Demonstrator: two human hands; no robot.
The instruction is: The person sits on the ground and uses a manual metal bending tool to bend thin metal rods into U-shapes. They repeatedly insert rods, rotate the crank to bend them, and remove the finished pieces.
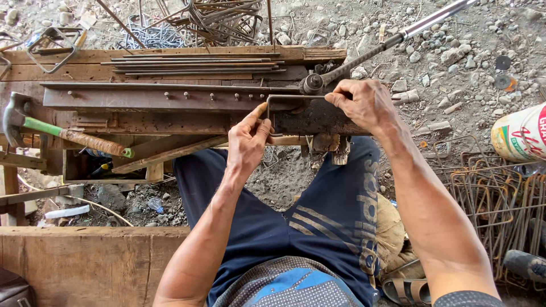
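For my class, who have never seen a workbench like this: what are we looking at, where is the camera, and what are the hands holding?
One picture, from a camera worn on the person's head, looking down past their knees. Both bare hands, the left hand and the right hand, grip a thin bent steel rod against a rough wooden bench. On the bench lie straight rods, a row of pegs, a long lever bar and a hammer. Finished bent rods are stacked at the right on gravel.

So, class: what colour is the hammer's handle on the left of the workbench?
The hammer's handle is green near the head, with rusty-brown wrapping toward the grip end; the head view shows it.
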